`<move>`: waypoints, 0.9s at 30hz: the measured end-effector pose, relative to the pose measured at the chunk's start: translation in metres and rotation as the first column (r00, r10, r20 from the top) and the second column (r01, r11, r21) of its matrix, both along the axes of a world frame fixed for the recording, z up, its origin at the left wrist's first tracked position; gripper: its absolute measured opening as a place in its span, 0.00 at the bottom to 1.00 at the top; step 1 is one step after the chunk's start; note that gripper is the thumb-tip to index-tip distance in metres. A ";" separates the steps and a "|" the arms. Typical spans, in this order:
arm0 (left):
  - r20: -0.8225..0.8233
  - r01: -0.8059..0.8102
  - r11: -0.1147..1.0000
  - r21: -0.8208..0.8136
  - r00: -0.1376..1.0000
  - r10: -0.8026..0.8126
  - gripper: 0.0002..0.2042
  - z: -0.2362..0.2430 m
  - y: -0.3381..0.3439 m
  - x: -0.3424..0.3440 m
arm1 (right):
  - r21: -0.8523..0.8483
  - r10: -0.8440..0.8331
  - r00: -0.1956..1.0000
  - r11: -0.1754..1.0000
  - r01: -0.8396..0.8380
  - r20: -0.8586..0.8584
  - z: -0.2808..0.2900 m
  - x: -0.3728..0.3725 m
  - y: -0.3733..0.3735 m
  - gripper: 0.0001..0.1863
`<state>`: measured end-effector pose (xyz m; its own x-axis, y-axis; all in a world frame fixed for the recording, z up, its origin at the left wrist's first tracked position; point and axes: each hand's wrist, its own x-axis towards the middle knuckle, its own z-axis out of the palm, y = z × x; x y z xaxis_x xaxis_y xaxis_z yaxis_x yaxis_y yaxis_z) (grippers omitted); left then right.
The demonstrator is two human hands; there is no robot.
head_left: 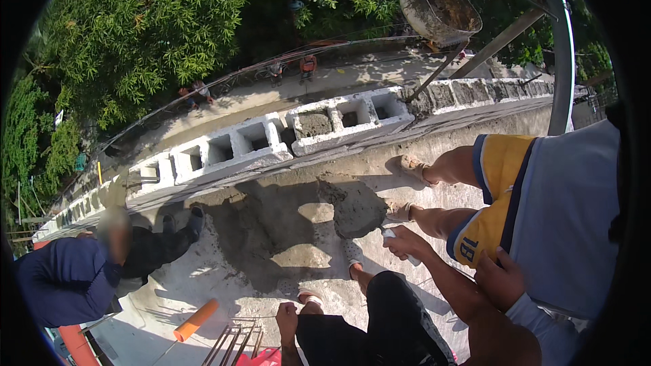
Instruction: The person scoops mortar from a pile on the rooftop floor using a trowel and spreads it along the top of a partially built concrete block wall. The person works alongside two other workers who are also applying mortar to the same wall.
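My right hand (407, 244) is closed around the pale handle of a trowel (359, 211). Its broad grey blade, coated with what looks like wet mortar, is over the concrete floor, between me and the block wall. My left hand (287, 322) is beside my left knee with its fingers curled in, and nothing shows in it. Left of the trowel, dark wet mortar (254, 230) is spread on the floor. Beyond it runs a low wall of hollow concrete blocks (230, 163), some cells filled with grey mortar.
A co-worker in yellow shorts (505, 169) stands close on my right; another person in dark blue (64, 281) is at the left. A mortar-stained bucket (439, 7) hangs beyond the wall near a metal pole (561, 47). An orange pipe (196, 320) and rusty bars (234, 344) are nearby.
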<state>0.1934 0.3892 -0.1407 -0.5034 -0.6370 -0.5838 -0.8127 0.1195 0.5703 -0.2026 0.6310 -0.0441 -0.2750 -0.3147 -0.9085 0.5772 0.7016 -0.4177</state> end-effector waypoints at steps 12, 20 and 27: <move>0.025 -0.013 0.999 -0.031 1.000 0.014 0.08 -0.021 -0.059 0.011 | 0.516 0.611 0.263 0.782 -0.351 -0.747 0.065 -0.239 -0.019 0.23; 0.013 -0.013 0.978 0.208 1.000 0.010 0.11 -0.035 -0.102 -0.085 | 0.675 0.705 -0.098 0.616 -0.407 -0.703 0.072 -0.279 -0.054 0.21; 0.151 -0.146 0.943 0.299 0.983 0.104 0.10 -0.020 -0.141 -0.137 | 0.458 0.376 0.509 0.888 0.040 -0.774 0.091 -0.190 -0.049 0.17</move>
